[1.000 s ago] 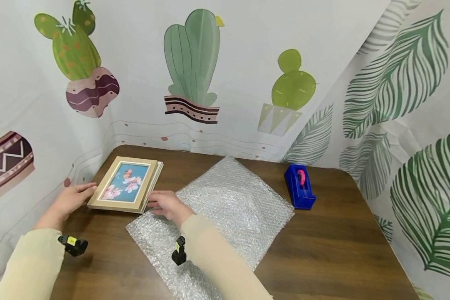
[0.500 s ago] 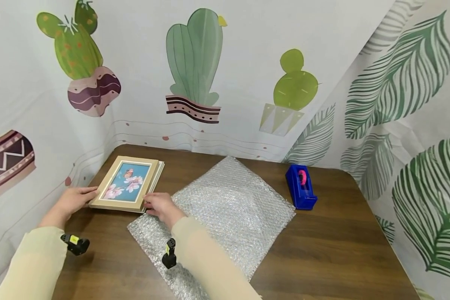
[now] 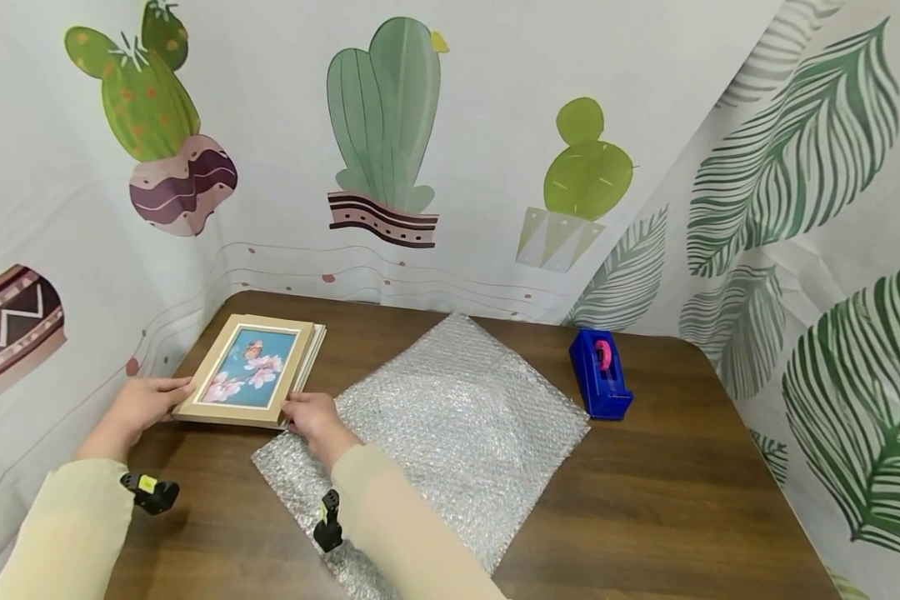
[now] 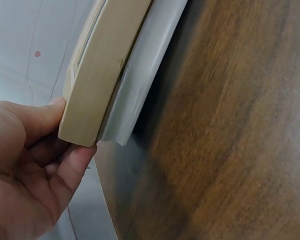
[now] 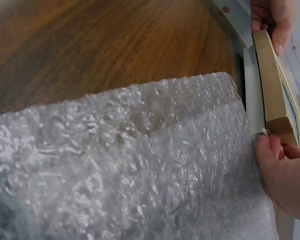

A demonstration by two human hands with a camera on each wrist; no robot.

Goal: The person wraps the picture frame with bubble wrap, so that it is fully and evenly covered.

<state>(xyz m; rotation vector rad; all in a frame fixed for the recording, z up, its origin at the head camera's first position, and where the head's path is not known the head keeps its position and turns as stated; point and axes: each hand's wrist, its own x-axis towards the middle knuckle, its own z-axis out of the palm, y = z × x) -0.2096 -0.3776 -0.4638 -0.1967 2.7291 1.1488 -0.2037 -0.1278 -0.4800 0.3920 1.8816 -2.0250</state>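
Observation:
A tan picture frame (image 3: 251, 367) with a butterfly-and-blossom picture lies face up at the left of the table, on top of a white frame (image 4: 150, 60) whose edge juts out beneath. My left hand (image 3: 141, 410) pinches the tan frame's near left corner; the left wrist view has the thumb on its upper edge and fingers curled below. At the near right corner my right hand (image 3: 319, 421) grips the same frame, thumb above and fingertips tucked under. In the right wrist view, a gap shows between the tan frame and the white one at the near side.
A silvery sheet of bubble wrap (image 3: 457, 417) is spread over the middle of the wooden table (image 3: 667, 483), one corner close beside the frames. Behind it to the right stands a blue tape dispenser (image 3: 600, 379) with a pink core. A cactus-print cloth (image 3: 480, 167) hangs behind.
My right hand has moved left from beside the frames onto the tan frame's right corner. My left hand has closed in on its left corner. Bubble wrap and dispenser stay put.

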